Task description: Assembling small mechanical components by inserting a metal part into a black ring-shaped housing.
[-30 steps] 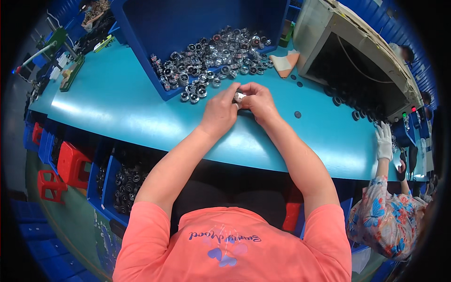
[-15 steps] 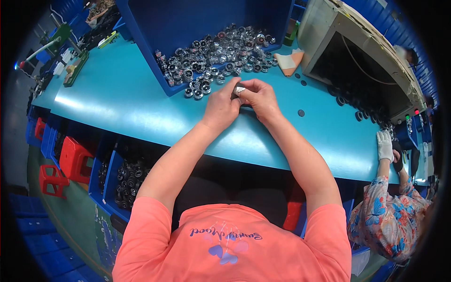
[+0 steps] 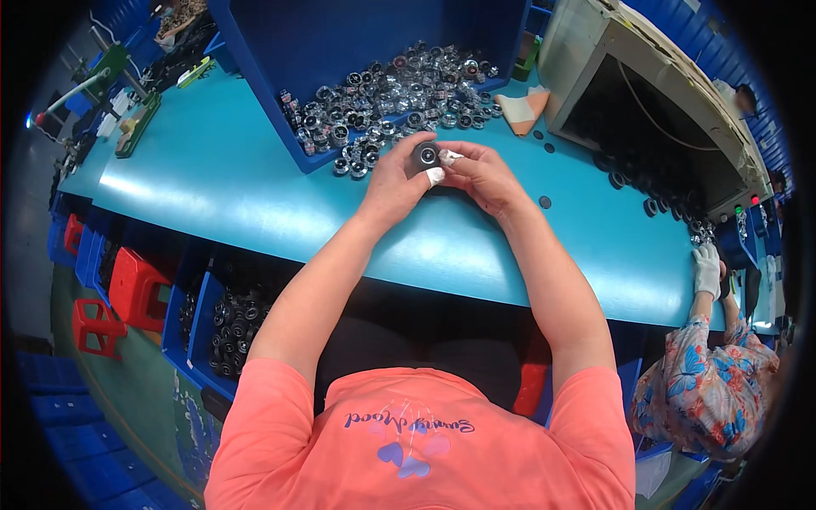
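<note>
Between my hands, above the near side of the blue table, is a small black wheel [image 3: 425,155] with a silver ring at its centre. My left hand [image 3: 397,180] is closed around its left side, a white wrap on the thumb tip. From the other side, the fingers of my right hand [image 3: 482,176] pinch the wheel's edge, also with a white wrap on a fingertip. Just beyond the hands, many shiny clear-and-black hubs [image 3: 408,89] lie heaped in a tilted blue bin [image 3: 297,153], some spilling onto the tabletop.
Loose black discs [image 3: 545,202] and an orange-and-white cloth [image 3: 522,110] lie on the table [image 3: 255,204]. At the right, a pale box-shaped machine [image 3: 586,59] has black tyres spilling from its dark opening. A co-worker's white-gloved hand [image 3: 706,270] is at the far right. Red stools [image 3: 136,289] stand left.
The wheel, mostly hidden by my fingers before, now shows its round face. My right hand has shifted slightly right and down. The co-worker's gloved hand has moved a little to the right.
</note>
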Demonstrator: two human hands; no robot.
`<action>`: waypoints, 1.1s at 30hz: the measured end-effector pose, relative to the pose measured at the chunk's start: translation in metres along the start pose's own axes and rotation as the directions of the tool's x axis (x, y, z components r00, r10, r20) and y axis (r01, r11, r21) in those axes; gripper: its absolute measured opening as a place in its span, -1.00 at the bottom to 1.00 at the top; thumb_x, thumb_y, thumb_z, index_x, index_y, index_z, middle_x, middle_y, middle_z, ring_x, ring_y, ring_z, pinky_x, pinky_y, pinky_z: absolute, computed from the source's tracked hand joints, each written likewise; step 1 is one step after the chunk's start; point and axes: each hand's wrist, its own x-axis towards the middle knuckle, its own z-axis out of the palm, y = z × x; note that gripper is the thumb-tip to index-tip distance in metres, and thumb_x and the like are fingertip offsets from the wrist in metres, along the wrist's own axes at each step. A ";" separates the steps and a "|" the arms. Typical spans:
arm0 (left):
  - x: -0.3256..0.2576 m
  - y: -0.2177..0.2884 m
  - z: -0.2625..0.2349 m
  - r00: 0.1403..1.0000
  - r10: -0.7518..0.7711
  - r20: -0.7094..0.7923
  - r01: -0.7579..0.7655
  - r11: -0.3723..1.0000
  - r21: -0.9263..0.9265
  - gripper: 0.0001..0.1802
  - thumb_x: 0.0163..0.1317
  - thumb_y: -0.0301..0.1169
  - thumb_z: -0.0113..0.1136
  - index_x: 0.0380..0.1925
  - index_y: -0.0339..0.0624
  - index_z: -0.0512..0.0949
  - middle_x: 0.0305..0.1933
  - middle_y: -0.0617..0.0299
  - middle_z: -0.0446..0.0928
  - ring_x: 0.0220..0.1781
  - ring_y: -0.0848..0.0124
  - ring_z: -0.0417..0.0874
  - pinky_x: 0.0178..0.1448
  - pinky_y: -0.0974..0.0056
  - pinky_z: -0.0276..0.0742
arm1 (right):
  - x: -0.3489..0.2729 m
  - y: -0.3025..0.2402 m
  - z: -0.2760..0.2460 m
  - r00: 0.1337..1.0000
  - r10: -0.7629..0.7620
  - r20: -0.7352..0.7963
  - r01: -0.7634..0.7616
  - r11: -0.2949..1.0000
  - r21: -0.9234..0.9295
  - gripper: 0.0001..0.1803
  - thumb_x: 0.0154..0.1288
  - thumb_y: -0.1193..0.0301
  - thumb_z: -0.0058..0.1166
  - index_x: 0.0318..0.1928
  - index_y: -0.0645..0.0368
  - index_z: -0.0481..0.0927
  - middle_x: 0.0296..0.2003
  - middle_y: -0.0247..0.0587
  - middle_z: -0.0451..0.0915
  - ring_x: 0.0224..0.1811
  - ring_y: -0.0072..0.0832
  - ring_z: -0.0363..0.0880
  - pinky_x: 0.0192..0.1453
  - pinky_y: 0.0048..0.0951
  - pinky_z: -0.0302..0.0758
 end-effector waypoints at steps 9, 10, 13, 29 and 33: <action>0.000 -0.003 0.001 1.000 -0.019 -0.008 0.018 0.998 -0.059 -0.50 0.11 -0.54 0.44 0.08 -0.17 0.52 -0.06 0.24 0.63 -0.03 0.48 0.65 0.08 0.35 0.60 | 0.001 0.000 0.000 0.998 0.057 -0.002 -0.057 0.997 -0.046 -0.64 0.46 0.41 0.17 0.17 0.32 0.57 0.00 -0.15 0.67 -0.03 -0.45 0.70 0.08 -0.41 0.70; -0.001 -0.001 0.002 1.000 -0.013 -0.004 0.013 0.999 -0.036 -0.51 0.13 -0.58 0.41 0.08 -0.17 0.51 -0.09 0.28 0.62 -0.07 0.52 0.65 0.02 0.39 0.59 | 0.001 0.000 0.000 0.999 0.041 -0.016 -0.042 0.998 -0.048 -0.65 0.45 0.39 0.18 0.15 0.32 0.59 -0.02 -0.15 0.67 -0.07 -0.46 0.71 0.02 -0.43 0.70; -0.004 0.007 0.005 1.000 0.009 -0.013 -0.008 0.998 0.070 -0.52 0.16 -0.65 0.35 0.09 -0.17 0.49 -0.16 0.36 0.60 -0.15 0.62 0.62 -0.08 0.49 0.55 | 0.002 0.004 0.000 0.999 0.004 -0.052 -0.007 0.998 -0.056 -0.67 0.44 0.36 0.22 0.09 0.31 0.62 -0.08 -0.17 0.69 -0.15 -0.47 0.71 -0.10 -0.47 0.69; -0.004 -0.004 -0.018 0.976 -0.210 0.049 0.215 0.926 -0.310 -0.33 0.53 0.21 -0.14 -0.18 -0.25 0.58 -0.45 0.28 0.50 -0.51 0.53 0.42 -0.51 0.37 0.38 | -0.005 0.006 0.024 0.861 -0.494 0.120 0.462 0.659 -0.594 -0.46 0.14 0.40 0.40 0.19 -0.01 0.66 -0.08 -0.28 0.54 -0.07 -0.41 0.51 -0.01 -0.35 0.62; -0.003 -0.011 -0.022 0.982 -0.178 0.068 0.189 0.946 -0.264 -0.28 0.54 0.22 -0.20 -0.08 -0.28 0.60 -0.42 0.26 0.53 -0.49 0.50 0.45 -0.50 0.33 0.43 | -0.008 0.001 0.022 0.886 -0.445 0.128 0.415 0.643 -0.644 -0.43 0.14 0.40 0.42 0.22 -0.01 0.66 -0.03 -0.33 0.49 0.01 -0.48 0.50 0.10 -0.41 0.58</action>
